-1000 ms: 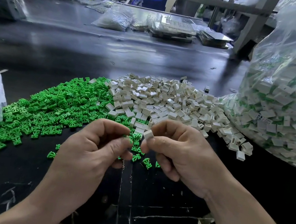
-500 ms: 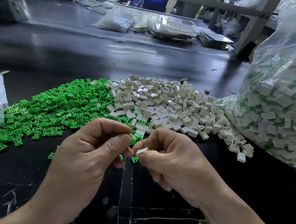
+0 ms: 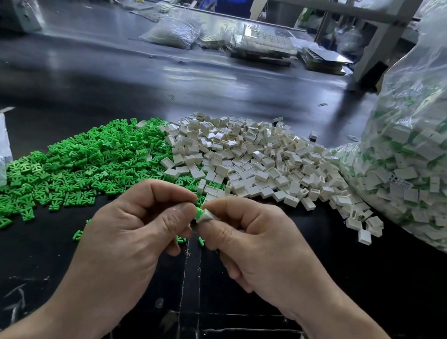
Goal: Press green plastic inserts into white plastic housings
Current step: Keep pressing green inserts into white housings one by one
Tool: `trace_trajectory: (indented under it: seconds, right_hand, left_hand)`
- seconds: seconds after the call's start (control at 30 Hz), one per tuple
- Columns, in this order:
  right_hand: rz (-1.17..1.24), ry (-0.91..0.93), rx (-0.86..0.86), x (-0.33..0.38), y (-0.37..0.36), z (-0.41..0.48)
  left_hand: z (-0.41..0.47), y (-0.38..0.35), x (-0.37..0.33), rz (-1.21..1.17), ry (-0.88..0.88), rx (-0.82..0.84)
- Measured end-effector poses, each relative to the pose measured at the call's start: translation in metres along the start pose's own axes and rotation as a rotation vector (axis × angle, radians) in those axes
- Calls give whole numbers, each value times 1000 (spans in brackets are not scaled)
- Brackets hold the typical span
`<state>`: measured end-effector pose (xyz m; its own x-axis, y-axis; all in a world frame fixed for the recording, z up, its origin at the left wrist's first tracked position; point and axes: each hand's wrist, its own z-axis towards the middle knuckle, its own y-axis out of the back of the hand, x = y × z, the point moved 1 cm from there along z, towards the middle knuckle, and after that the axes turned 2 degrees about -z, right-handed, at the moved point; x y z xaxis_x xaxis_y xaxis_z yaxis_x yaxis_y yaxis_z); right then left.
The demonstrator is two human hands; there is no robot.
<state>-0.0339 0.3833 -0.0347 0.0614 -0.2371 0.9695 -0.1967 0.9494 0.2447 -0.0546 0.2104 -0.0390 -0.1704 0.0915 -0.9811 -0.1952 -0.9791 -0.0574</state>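
1. Between the two hands, close above the tabletop [image 3: 90,82], one pair is being joined. The left hand [image 3: 128,236] pinches a green insert [image 3: 197,212] between thumb and forefinger. The right hand [image 3: 265,251] pinches a white housing [image 3: 208,216] the same way, its other fingers [image 3: 233,269] curled under.
2. Insert and housing touch end to end. Green shows outside the housing's mouth, so I judge the press begun but not fully seated.
3. Done so far: the big clear bag [image 3: 432,160] at the right holds a great many white pieces with green showing in them. They look like finished assemblies.
4. Left to do: a broad heap of loose green inserts [image 3: 93,161] lies at the left, and a heap of empty white housings [image 3: 261,160] lies beside it. The two heaps meet at their edges.
5. Judged by those heaps, a great deal of work remains. What share of the whole job the bag represents cannot be told.
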Motion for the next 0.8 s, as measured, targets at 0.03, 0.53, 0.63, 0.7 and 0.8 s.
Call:
trace_trajectory:
  seconds: [0.03,0.53,0.63,0.7,0.8]
  right_hand:
    - [8,11,-4,0,0,0]
    - [207,-77,-3,-1,1,0]
    - [206,-76,17,0,0,-1]
    - [217,-60,0,1,-2,-1]
    - [273,-29,-57,0,-9,-1]
  left_hand:
    - [0,0,1,4,3,-3]
    - [0,-2,8,-154,72,9]
    - [-1,-3,8,-157,69,-25]
    - [-1,-4,9,-182,64,-42]
    - [0,-5,10,-261,72,-23]
